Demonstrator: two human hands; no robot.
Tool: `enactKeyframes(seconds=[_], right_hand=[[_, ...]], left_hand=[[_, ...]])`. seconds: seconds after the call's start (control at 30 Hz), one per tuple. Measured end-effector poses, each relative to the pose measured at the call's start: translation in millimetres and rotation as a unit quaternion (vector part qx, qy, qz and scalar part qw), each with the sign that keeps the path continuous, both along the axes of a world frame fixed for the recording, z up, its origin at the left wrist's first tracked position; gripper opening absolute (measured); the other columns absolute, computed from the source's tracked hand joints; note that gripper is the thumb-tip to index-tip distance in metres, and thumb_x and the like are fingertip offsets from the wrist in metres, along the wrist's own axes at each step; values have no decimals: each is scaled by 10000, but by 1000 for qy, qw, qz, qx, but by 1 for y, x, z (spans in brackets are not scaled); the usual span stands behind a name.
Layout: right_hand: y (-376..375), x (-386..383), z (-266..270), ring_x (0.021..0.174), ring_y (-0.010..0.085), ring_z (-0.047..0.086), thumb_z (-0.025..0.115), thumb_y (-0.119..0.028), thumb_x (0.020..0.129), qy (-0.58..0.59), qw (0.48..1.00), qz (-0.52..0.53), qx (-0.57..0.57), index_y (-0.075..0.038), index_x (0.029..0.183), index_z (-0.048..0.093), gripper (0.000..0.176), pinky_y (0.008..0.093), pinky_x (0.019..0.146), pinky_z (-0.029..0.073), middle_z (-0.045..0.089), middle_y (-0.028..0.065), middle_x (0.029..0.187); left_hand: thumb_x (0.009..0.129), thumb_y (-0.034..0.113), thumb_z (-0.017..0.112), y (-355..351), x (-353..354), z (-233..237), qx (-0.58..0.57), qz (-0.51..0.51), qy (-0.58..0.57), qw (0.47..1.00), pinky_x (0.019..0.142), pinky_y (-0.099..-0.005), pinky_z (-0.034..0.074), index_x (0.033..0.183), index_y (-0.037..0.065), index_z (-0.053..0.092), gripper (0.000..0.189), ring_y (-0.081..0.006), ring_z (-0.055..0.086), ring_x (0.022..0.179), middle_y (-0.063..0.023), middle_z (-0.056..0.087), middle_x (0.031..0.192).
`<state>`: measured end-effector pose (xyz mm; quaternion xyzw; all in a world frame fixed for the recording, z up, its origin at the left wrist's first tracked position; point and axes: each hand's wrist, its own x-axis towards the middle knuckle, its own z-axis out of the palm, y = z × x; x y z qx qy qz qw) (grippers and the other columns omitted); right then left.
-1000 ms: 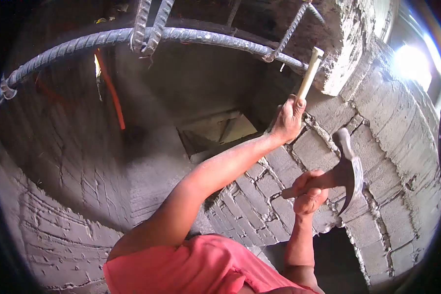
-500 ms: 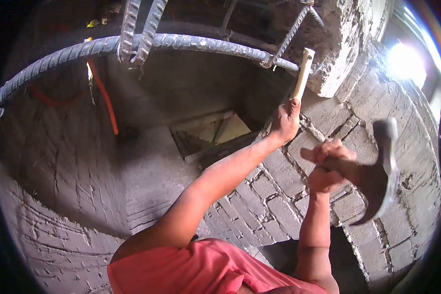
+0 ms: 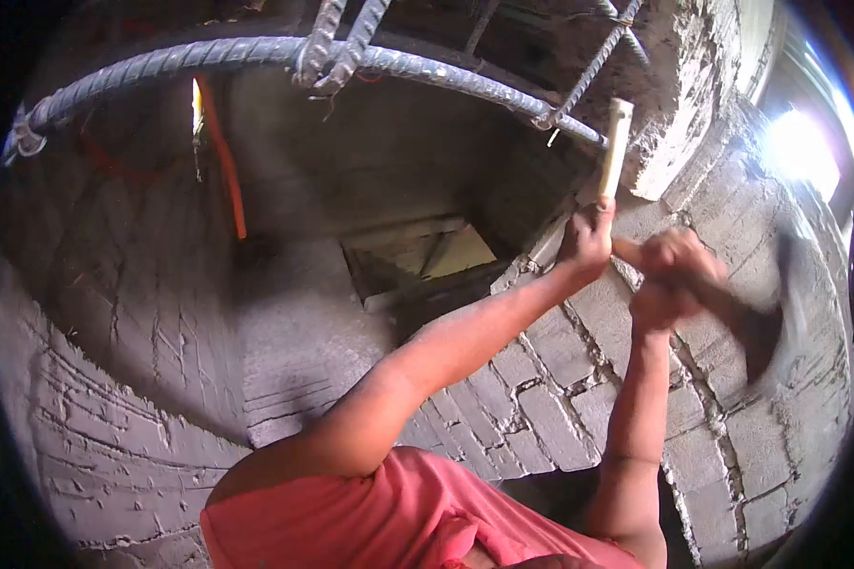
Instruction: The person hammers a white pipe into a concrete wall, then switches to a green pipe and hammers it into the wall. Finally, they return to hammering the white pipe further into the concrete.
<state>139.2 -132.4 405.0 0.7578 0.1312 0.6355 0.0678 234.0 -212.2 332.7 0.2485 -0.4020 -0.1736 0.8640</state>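
My left hand (image 3: 588,237) is closed round the lower end of a pale cream rod (image 3: 617,147), which stands nearly upright. A small dark mark shows near the rod's top, close to the end of a steel bar and the rough concrete. Whether the rod touches the concrete cannot be made out. Just to the right, my right hand (image 3: 674,275) grips a claw hammer (image 3: 754,332) by its handle. The hammer's head points right and is smeared by motion, and the handle's butt pokes out toward my left hand.
A long ribbed rebar (image 3: 427,68) crosses the top, with bent steel ties (image 3: 593,71) on it. Rough broken concrete (image 3: 688,95) juts down at upper right. Below my hands runs a block wall (image 3: 550,408). An orange tube (image 3: 226,171) hangs at left.
The hammer has swung and its head now sits higher and farther right, more blurred. My view has shifted, so both hands and the rod appear slightly right. Both grips are kept.
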Motion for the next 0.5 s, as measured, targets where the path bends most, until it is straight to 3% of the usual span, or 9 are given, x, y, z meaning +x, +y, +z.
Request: enactKeyframes(seconds=[0.03,0.1,0.17,0.23,0.27,0.3,0.37,0.43,0.5], right_hand=[[-19,-6,-1,543,247,524,481,-263,991,0,955,-280,-101,-22,815,542,304,396,549,441,552,131,676],[-15,3,13,550,342,528,446,-264,993,167,918,-213,290,-11,858,549,305,436,548,406,544,150,643],[-4,-4,11,519,261,505,415,-327,1011,133,947,-234,175,-7,840,559,390,391,518,395,520,115,608],[8,-9,11,502,196,484,366,-433,1015,89,987,-56,121,-2,781,538,520,348,483,373,510,61,588],[37,8,10,503,160,480,358,-566,989,-64,951,76,293,-35,702,510,622,304,464,368,500,32,568],[31,-9,28,512,156,482,392,-659,946,67,987,65,130,-52,700,492,663,294,463,393,485,42,567],[30,0,25,518,160,476,425,-637,953,3,971,231,68,-60,724,498,625,307,466,397,489,63,583],[-9,-3,21,498,176,472,392,-569,994,2,990,138,36,-39,788,517,583,334,467,396,494,55,582],[-47,-3,16,490,175,473,378,-483,1024,121,947,-297,-24,-13,838,533,528,346,475,399,500,62,573]], left_hand=[[1024,504,382,6,3,2,-1,4,3,1000,557,-451,365,759,-27,501,606,-235,443,599,-197,487,632],[1028,470,389,23,5,3,51,12,-37,998,550,-443,360,764,-25,498,572,-225,439,595,-193,474,626],[1024,493,387,21,5,10,34,-29,0,999,563,-460,364,787,-25,518,585,-256,440,585,-209,487,620],[1017,520,392,15,-3,4,31,66,41,996,559,-465,360,752,-32,518,625,-272,421,574,-205,483,607],[1017,520,392,19,1,4,33,68,39,996,559,-465,360,752,-32,518,625,-272,421,574,-205,483,607],[1018,518,393,27,9,5,68,39,-13,997,558,-463,360,743,-35,517,630,-275,418,572,-211,471,607],[1019,515,395,36,15,11,100,13,-61,993,557,-461,360,734,-39,517,634,-278,414,569,-217,460,607],[1017,520,394,39,14,10,85,39,-71,993,570,-468,369,746,-46,515,639,-293,419,572,-242,435,623],[1018,521,390,32,20,13,82,31,-69,994,574,-472,369,752,-47,514,639,-298,423,577,-247,439,630]])
